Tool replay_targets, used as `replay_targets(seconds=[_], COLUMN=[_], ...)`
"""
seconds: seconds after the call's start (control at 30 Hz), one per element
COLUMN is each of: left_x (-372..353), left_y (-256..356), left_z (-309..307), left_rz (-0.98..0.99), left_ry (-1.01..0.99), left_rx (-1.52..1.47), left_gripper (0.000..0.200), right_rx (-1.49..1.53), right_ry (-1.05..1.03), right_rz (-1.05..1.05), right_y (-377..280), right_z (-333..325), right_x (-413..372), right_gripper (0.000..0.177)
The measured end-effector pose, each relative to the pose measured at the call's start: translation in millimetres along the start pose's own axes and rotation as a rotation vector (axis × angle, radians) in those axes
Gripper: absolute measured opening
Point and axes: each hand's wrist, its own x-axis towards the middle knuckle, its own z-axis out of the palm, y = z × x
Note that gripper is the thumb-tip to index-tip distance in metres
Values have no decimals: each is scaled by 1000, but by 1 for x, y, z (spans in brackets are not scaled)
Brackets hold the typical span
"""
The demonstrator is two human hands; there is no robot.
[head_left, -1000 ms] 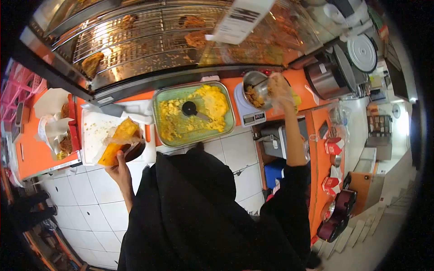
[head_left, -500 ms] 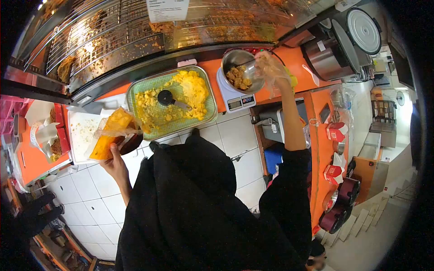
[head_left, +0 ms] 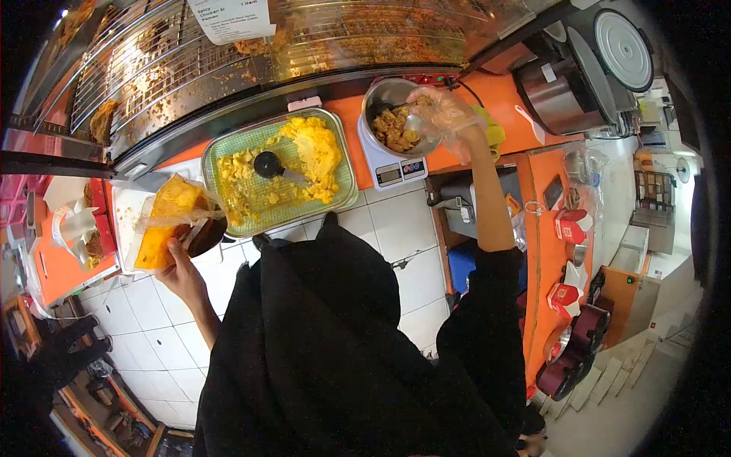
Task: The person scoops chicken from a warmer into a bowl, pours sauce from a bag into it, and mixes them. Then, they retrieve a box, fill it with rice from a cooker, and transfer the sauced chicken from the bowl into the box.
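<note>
My left hand (head_left: 180, 268) grips a yellow-orange takeaway packet (head_left: 160, 228) with a translucent wrapper around it; a dark round bowl (head_left: 207, 238) shows just behind. My right hand (head_left: 442, 118), in a clear plastic glove, reaches over a steel mixing bowl (head_left: 368, 105). Its fingers are curled down at the brown meat pieces (head_left: 394, 131) inside; whatever they hold is hidden. Under the bowl is a white digital kitchen scale (head_left: 375, 161). Between my hands lies a green-lined tray (head_left: 263, 211) of scrambled egg (head_left: 314, 156), with a black-handled scoop (head_left: 268, 164) resting in it.
A glass display case with wire racks (head_left: 183, 65) runs along the back, a paper slip (head_left: 232, 19) on it. To the right stand a rice cooker (head_left: 563, 91) and red takeaway boxes (head_left: 571, 226) on an orange counter (head_left: 542, 274). A white cutting board (head_left: 128, 206) is at left.
My right hand has moved lower and left into the steel bowl. The packet in my left hand has shifted slightly left and turned more upright. The view has shifted a little.
</note>
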Motion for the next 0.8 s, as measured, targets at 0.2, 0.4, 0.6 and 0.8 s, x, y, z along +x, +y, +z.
replay_targets(seconds=[0.2,0.4,0.6,0.8], left_x=[-3,-3,-2,-1], left_y=[-1,1,11,2], left_z=[4,8,18,14], left_rz=[15,3,10,-5], left_ry=[-6,14,39,22], left_rx=[69,111,80,109], left_gripper=[39,37,32,39], right_rx=[-115,-41,73,15], right_ry=[-3,-103,-156,-37], right_rz=[85,8,-43,-32], right_y=[-31,-14,-21,-47], right_z=[-15,-22,-20,-36], right_x=[-13,-7,-8,-18], right_gripper=[21,25,30,28])
